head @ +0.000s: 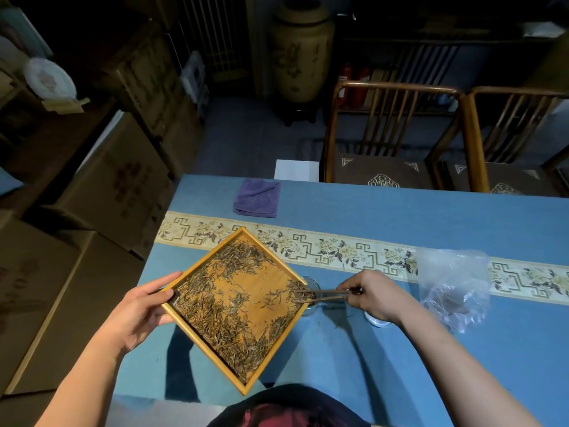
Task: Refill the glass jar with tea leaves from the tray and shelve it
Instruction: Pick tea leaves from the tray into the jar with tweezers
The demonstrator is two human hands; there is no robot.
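My hands are both busy: left hand [140,312] grips the bamboo tray [268,355] at its nine o'clock corner, thumb hooked over the rim, and right hand [374,295] pinches a pair of wooden tongs [323,295] whose tips reach into the heap at the tray's three o'clock corner. I can't tell from here whether the tips are closed on leaves or just raking.

The tray sits like a diamond, corners at twelve, three, six and nine. Its three o'clock corner hangs right over the mouth of the glass jar [314,283], which stands on the blue table [431,217] and is mostly hidden behind that corner. The tongs lie along the nine-to-three line, tips toward nine.

Tea leaves [221,309] are spread across most of the tray, so I'd judge the refill far from done. To do this well, I'd keep the pouring corner centred over the mouth, tilt gently, and sweep small batches toward three. A few strays already lie on the table near the jar. What looks like the jar's lid [377,320] waits at four o'clock, beside a plastic bag [455,285].
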